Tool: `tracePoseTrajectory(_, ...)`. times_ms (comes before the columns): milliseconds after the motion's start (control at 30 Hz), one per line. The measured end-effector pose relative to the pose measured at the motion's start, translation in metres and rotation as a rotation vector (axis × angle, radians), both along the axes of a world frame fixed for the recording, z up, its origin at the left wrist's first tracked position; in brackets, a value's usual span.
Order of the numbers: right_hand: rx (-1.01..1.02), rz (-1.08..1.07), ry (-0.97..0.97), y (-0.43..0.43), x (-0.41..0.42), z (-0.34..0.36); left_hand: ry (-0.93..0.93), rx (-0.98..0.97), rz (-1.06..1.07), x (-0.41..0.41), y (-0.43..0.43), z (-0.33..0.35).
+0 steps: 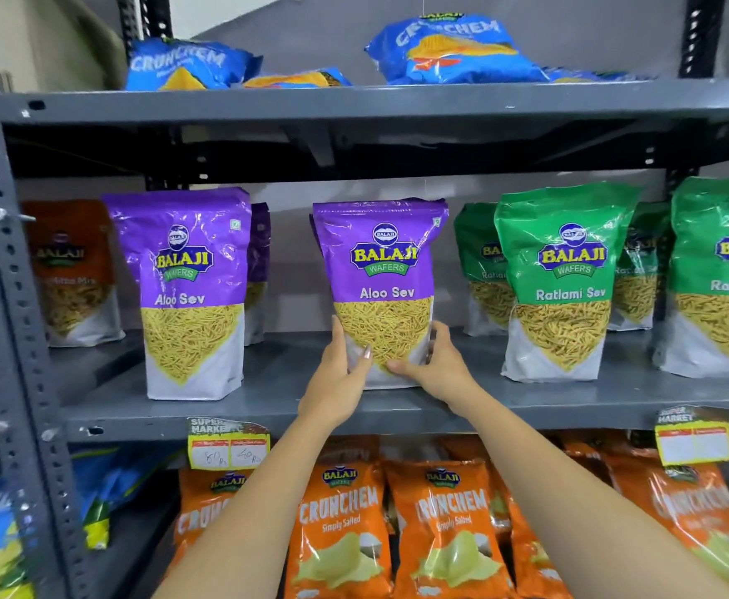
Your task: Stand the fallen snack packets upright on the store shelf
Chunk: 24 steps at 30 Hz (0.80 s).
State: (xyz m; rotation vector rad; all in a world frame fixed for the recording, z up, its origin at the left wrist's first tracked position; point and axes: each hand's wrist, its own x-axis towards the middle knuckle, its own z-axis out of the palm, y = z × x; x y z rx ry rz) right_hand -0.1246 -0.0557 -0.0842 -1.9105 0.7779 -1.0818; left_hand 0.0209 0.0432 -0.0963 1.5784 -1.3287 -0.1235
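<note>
On the middle shelf [267, 399], left to right: an orange Balaji packet [73, 270], an upright purple "Balaji Wafers Aloo Sev" packet [190, 291], then a second Aloo Sev packet [382, 270] at frame centre, upright, its base clasped between the left hand [339, 373] and right hand [436, 365], fingers [365, 354] pressed against it; green "Ratlami Sev" packets [566, 278] stand right.

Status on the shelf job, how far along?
Middle shelf looks done: left Aloo Sev packet and Ratlami Sev packets stand upright. In hand: left hand and right hand grip the centre Aloo Sev packet, upright, at its base. Left: blue Crunchem packets lying flat on the top shelf.
</note>
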Motion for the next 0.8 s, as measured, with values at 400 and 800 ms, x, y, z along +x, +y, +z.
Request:
tracePoseTrajectory(400,-0.009,-0.006,-0.010,-0.0007,-0.0008,-0.0050,-0.027,-0.019,0.050,-0.0061,0.0047,0.0011)
tracePoseTrajectory(800,0.039,0.021,-0.018,0.0000,-0.0001,-0.0059,-0.041,0.010,0.100,-0.0086,0.0059,-0.0004)
